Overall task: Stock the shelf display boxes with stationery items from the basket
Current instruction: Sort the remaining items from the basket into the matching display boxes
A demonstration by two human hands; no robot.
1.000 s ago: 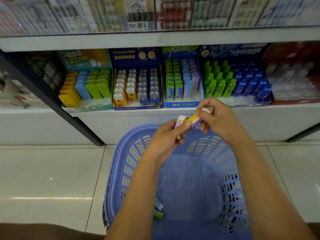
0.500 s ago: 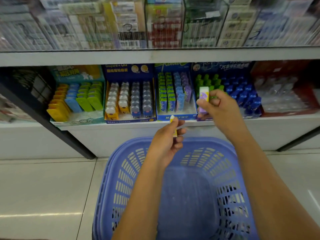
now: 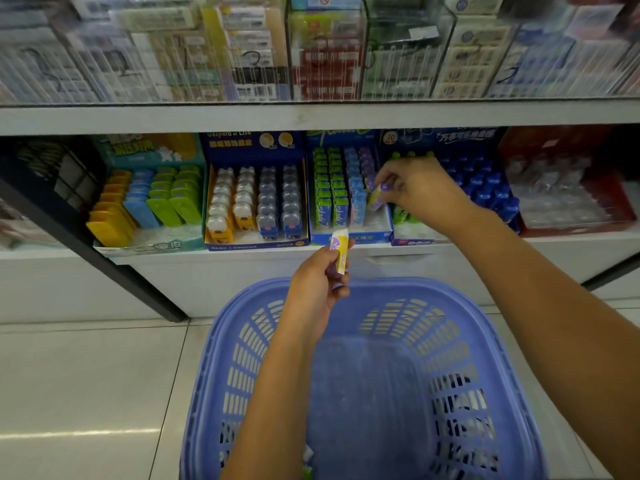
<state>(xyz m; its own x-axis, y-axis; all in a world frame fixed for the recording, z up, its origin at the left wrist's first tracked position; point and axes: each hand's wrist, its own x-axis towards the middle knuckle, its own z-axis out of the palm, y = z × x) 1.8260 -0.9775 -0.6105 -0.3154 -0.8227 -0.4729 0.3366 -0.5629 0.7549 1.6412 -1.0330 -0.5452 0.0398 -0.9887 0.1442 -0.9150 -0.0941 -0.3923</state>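
Eraser (image 3: 375, 197) pinched in your right hand (image 3: 422, 192) hangs tilted over the rightmost purple column of the blue display box (image 3: 349, 239), lower end aimed at the gap below, while your left hand (image 3: 315, 289) grips a second eraser (image 3: 338, 251) upright just before that box's front.

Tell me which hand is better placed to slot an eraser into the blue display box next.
Right. The right hand pinches a purple eraser at the rightmost row of the blue display box; the left hand holds its yellow eraser lower, above the basket.
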